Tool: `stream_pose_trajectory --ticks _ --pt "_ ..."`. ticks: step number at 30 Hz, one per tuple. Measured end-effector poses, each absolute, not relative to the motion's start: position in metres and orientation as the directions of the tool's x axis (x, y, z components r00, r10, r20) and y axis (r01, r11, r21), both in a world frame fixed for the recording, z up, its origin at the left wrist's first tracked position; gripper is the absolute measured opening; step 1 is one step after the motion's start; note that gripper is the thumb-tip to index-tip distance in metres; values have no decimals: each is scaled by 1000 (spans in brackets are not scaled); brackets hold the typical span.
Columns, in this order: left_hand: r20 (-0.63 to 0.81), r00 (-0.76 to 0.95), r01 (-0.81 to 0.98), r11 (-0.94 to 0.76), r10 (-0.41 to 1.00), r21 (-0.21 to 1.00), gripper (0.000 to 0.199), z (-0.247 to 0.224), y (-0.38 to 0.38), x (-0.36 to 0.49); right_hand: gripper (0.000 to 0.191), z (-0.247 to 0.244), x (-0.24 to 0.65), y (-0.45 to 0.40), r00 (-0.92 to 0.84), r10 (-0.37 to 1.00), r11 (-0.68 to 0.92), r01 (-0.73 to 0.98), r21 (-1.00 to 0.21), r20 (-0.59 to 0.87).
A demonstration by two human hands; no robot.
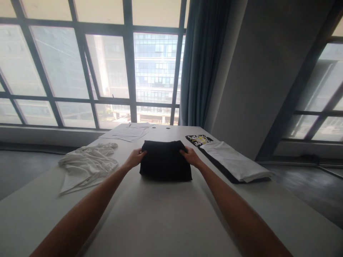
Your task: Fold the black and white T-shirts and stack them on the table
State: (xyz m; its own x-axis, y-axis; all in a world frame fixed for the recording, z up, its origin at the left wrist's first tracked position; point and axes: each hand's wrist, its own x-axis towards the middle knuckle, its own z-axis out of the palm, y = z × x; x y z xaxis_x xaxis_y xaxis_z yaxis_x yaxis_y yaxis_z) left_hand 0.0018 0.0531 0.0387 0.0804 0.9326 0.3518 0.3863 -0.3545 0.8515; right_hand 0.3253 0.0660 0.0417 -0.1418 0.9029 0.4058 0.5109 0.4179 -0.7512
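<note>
A folded black cloth garment (165,161) is held up over the middle of the white table, its front face toward me. My left hand (136,157) pinches its upper left edge, the thumb on the near side and the other fingers behind the cloth. At the upper right edge, my right hand (190,156) grips it in the same way. The lower edge hangs at or just above the tabletop; I cannot tell whether it touches. What kind of garment it is does not show.
Left on the white table (160,221) lies a crumpled white cloth (89,162). Several paper sheets (127,132) are behind it. To the right, a folded white garment (235,160) rests on dark cloth, beside a black, white and yellow patterned piece (199,140). A curtain (203,64) hangs beyond.
</note>
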Motion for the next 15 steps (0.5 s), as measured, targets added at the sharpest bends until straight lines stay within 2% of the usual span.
stream_pose_trajectory --ticks 3,7,9,11,15 --pt "193 79 444 -208 978 871 39 21 57 9 31 19 319 80 -73 972 215 666 -714 224" --pt "-78 183 319 16 980 948 52 18 53 8 41 5 316 88 13 985 106 737 -667 171" --pt "-100 238 234 43 966 971 60 21 51 6 46 4 316 90 18 991 84 701 -708 135" --pt "-106 236 228 51 966 972 62 24 49 4 48 7 316 91 25 996 52 651 -757 90" --pt "-117 235 297 43 965 954 57 29 49 0 31 17 315 90 -65 993 114 567 -816 94"
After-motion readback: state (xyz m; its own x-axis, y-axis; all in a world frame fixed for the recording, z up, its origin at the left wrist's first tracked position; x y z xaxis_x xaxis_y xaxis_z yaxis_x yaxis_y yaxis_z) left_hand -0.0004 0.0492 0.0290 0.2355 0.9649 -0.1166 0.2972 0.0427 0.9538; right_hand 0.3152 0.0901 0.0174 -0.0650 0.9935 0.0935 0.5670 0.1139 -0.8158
